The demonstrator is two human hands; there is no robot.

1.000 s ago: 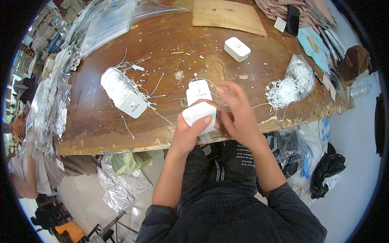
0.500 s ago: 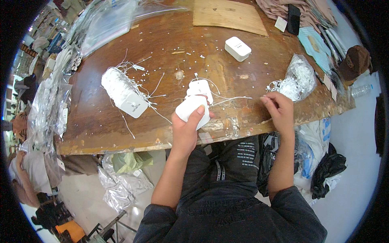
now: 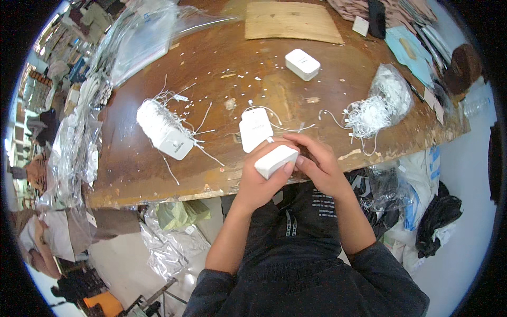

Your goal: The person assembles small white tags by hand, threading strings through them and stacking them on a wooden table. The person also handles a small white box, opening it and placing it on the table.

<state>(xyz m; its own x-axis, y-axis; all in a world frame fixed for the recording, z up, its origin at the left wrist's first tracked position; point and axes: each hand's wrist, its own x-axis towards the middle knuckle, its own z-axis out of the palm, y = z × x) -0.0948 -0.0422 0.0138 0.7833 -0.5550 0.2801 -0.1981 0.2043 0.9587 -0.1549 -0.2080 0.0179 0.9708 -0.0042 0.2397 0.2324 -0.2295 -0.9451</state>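
Note:
Close to the table's front edge, my left hand (image 3: 261,179) is closed around a thick stack of white hang tags (image 3: 276,161), with its thumb along the near side. My right hand (image 3: 322,166) meets the stack's right end, its thumb and curled fingers closed there; any string between them is hidden. Just beyond lie loose white tags (image 3: 255,127) with a white string (image 3: 293,128) trailing to the right. At the right is a tangled heap of white strings (image 3: 368,117), partly in a clear plastic bag (image 3: 392,92). Leftward lies a strung bundle of tags (image 3: 163,129), its string ends splayed.
Another white block of tags (image 3: 302,64) sits farther back. Small white bits are scattered over the worn wooden table (image 3: 211,84). A cardboard sheet (image 3: 293,22), clear plastic bags (image 3: 145,45), a dark phone (image 3: 376,18) and folded garments (image 3: 346,6) lie toward the far edge.
My right hand has come left from beside the string heap to the stack. My left hand has tilted the stack, showing its side, and moved slightly right and nearer.

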